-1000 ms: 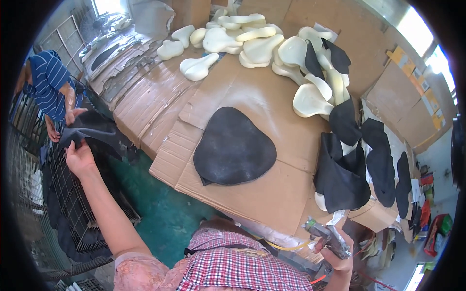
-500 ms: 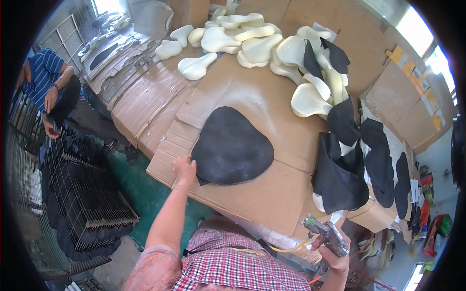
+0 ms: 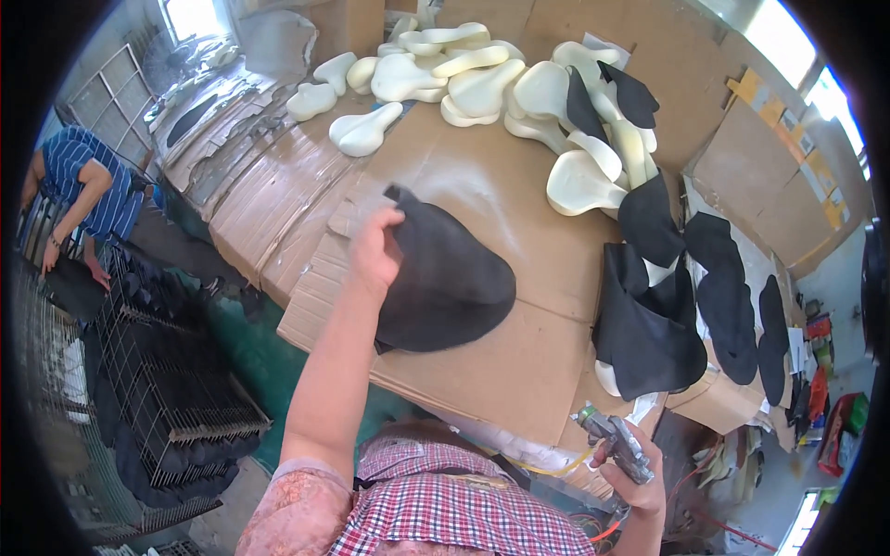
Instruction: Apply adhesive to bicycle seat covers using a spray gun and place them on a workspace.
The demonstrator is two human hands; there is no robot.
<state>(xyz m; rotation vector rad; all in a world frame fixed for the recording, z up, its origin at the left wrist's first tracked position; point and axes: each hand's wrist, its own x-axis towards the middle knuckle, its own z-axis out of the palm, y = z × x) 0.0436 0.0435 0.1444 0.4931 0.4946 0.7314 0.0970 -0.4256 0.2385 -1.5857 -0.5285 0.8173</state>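
Note:
A black saddle-shaped piece of sheet material (image 3: 450, 287) lies on the cardboard-topped table (image 3: 501, 380) in front of me. My left hand (image 3: 376, 250) is closed on its far left edge, which curls upward in the fingers; the hand is slightly blurred. Low on the right, beside the table's near edge, my right hand (image 3: 638, 474) grips a metal spray gun (image 3: 619, 447) with its nozzle toward the upper left. A yellow hose and an orange hose run near the gun. To its upper left, bare cardboard separates the gun from the black piece.
Several cream foam bicycle saddle pads (image 3: 482, 88) are heaped along the table's far side. More black pieces (image 3: 649, 324) drape over pads at the right. On the left, a co-worker (image 3: 93, 185) bends over a wire rack (image 3: 176, 398) filled with dark pieces.
My left hand has moved from the piece's near left edge to its far left edge and lifted it into a curl. The co-worker has bent lower over the rack.

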